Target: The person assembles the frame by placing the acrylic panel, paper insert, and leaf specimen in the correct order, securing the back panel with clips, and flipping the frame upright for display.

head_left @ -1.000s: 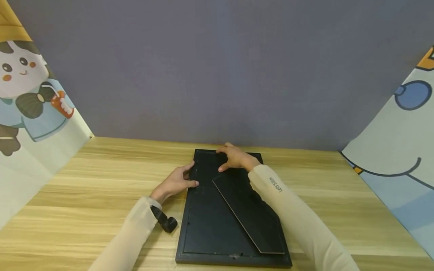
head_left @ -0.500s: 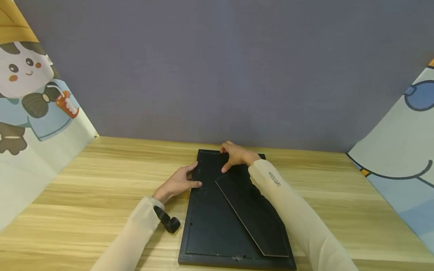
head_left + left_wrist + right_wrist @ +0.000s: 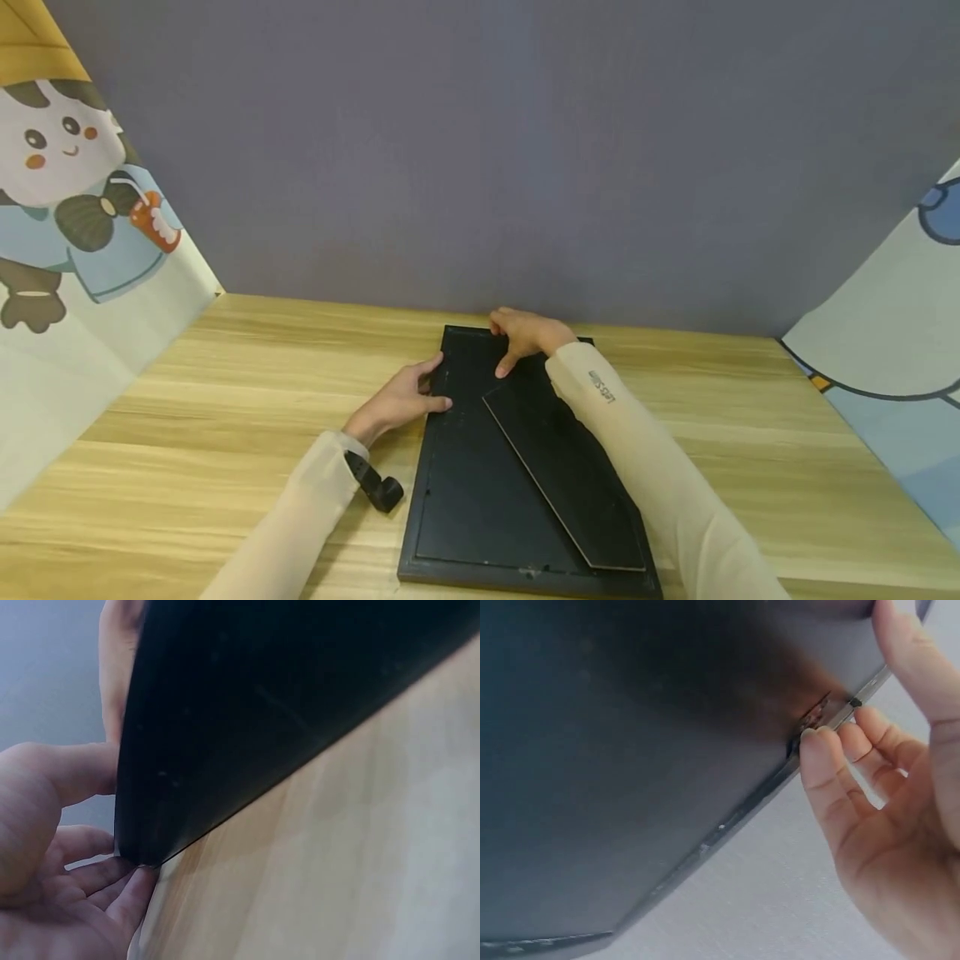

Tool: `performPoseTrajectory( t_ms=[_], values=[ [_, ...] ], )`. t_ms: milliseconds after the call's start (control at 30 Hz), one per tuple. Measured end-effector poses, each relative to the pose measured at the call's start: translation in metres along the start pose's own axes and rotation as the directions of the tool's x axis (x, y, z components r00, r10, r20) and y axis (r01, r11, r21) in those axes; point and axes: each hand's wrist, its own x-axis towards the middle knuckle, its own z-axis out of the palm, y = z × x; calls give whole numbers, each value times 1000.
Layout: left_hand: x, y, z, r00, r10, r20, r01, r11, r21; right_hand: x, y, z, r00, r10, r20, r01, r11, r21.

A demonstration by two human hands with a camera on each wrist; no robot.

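A black picture frame (image 3: 468, 492) lies back side up on the wooden table, its flat stand leg (image 3: 566, 483) slanting across the backing board. With thumb on top and fingers along the side, my left hand (image 3: 397, 400) grips the frame's left edge. Over the far edge bends my right hand (image 3: 528, 333), its thumb on the board side. In the right wrist view, its curled fingertips hold the rim at a small dark notch with a reddish-brown patch (image 3: 815, 712); what exactly they press is partly hidden. The left wrist view shows the thumb and fingers at the frame's edge.
The wooden table (image 3: 247, 417) runs back to a grey wall panel (image 3: 450, 150) close behind the frame. Cartoon-printed sheets stand at the left (image 3: 97, 208) and right (image 3: 877, 333). A black wrist camera (image 3: 382, 492) sits on the left sleeve, near the frame's left side.
The head view has shifted slightly, so everything appears a little farther right. Both hands keep their places on the frame, with only slight movement of the right hand.
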Motion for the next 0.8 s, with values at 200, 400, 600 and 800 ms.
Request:
performPoseTrajectory(
  t_ms=[200, 400, 600, 800],
  values=[
    [0, 1, 0, 1000, 11, 8, -11, 1000, -16, 1, 0, 0, 1000, -26, -8, 26, 1000, -4],
    [0, -2, -2, 1000, 2, 14, -2, 1000, -6, 2, 1, 4, 994, -102, -34, 104, 993, 55],
    [1, -4, -3, 1000, -7, 23, 7, 1000, -18, 4, 2, 4, 991, -126, -45, 129, 989, 71],
    [0, -3, -4, 999, -21, 24, 21, 1000, -1, 7, 2, 2, 990, -135, -38, 138, 987, 79]
  ],
)
